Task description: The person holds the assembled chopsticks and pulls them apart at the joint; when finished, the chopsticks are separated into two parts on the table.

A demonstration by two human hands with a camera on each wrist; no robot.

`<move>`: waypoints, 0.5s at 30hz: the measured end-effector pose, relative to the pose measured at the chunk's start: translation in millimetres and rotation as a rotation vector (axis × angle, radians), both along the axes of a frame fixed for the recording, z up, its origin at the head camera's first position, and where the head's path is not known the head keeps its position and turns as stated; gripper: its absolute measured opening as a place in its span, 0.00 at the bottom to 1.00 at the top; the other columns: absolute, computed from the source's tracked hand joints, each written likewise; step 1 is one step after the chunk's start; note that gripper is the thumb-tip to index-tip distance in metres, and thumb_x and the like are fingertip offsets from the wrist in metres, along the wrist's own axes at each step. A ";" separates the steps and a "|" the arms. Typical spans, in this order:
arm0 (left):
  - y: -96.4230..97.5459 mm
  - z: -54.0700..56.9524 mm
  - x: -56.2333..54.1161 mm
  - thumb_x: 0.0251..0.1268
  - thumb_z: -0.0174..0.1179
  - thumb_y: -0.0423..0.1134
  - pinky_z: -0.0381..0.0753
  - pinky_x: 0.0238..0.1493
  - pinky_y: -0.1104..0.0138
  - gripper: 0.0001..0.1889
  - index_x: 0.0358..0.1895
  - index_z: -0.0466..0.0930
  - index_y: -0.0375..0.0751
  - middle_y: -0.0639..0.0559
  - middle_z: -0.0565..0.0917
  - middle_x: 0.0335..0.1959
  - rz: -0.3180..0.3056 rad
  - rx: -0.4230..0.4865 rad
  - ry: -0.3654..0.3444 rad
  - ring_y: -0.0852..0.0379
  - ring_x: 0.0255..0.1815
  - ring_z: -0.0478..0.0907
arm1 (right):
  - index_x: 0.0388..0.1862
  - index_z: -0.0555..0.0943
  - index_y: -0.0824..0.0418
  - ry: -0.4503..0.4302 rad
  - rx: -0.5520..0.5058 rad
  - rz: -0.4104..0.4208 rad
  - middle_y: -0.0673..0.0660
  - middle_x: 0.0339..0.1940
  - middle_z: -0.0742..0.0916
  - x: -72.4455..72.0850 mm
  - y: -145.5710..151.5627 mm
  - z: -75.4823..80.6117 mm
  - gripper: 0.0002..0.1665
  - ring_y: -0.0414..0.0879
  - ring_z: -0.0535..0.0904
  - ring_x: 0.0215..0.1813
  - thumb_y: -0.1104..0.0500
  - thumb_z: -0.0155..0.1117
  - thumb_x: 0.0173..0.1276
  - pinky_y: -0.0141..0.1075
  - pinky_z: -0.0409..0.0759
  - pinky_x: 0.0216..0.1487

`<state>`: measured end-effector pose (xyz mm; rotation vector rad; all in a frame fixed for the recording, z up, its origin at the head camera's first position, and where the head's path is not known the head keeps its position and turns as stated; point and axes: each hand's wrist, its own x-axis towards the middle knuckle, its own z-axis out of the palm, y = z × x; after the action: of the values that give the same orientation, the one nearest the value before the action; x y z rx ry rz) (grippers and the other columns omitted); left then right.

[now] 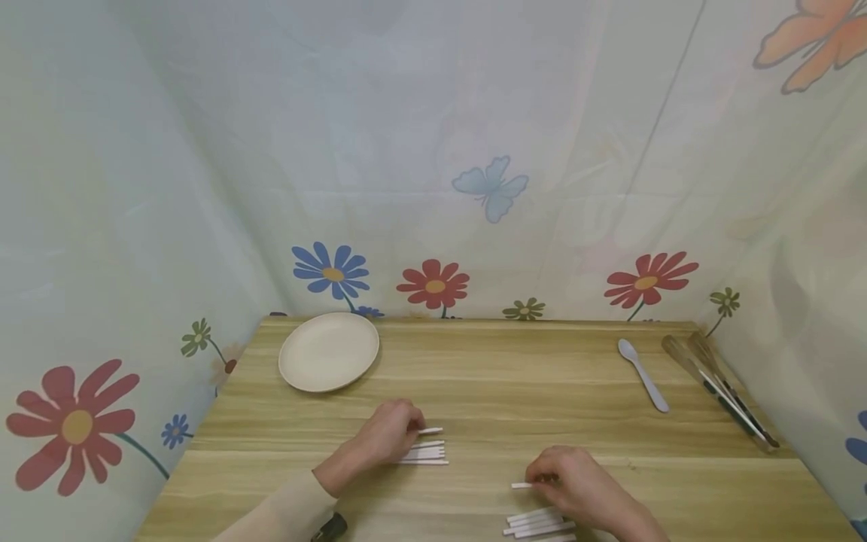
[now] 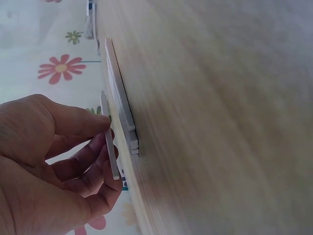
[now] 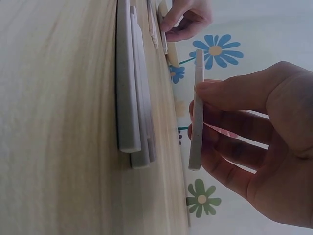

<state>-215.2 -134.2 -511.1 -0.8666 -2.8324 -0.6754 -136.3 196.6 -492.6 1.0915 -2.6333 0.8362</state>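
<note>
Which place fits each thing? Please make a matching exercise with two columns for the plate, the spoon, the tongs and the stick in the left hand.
1. plate
2. spoon
3. tongs
4. stick

a. along the right table edge
b. pinched in the left hand
c. far left of the table
d. just left of the tongs

Pairs: 1-c, 2-d, 3-a, 4-b

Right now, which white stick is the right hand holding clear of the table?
The lone white stick pinched by the right hand, apart from the pile lying flat beside it.
</note>
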 end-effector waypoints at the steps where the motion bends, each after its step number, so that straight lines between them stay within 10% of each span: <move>1: 0.0 0.2 0.5 0.49 0.63 0.27 0.75 0.30 0.69 0.05 0.28 0.86 0.41 0.56 0.79 0.24 0.000 -0.002 -0.003 0.62 0.27 0.73 | 0.30 0.86 0.49 0.003 0.002 0.007 0.38 0.30 0.85 -0.1 0.1 -0.3 0.12 0.30 0.77 0.33 0.66 0.74 0.52 0.25 0.75 0.33; 15: -0.4 4.9 1.7 0.48 0.66 0.28 0.75 0.30 0.69 0.05 0.27 0.86 0.43 0.56 0.81 0.24 -0.026 -0.035 -0.006 0.62 0.26 0.75 | 0.30 0.87 0.48 -0.127 0.092 0.031 0.40 0.31 0.87 -1.4 0.3 2.0 0.08 0.31 0.79 0.35 0.63 0.73 0.55 0.30 0.79 0.35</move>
<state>-213.5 -134.6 -506.2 -0.9103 -2.8514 -0.6338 -137.7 196.9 -490.6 1.1400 -2.7914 0.8236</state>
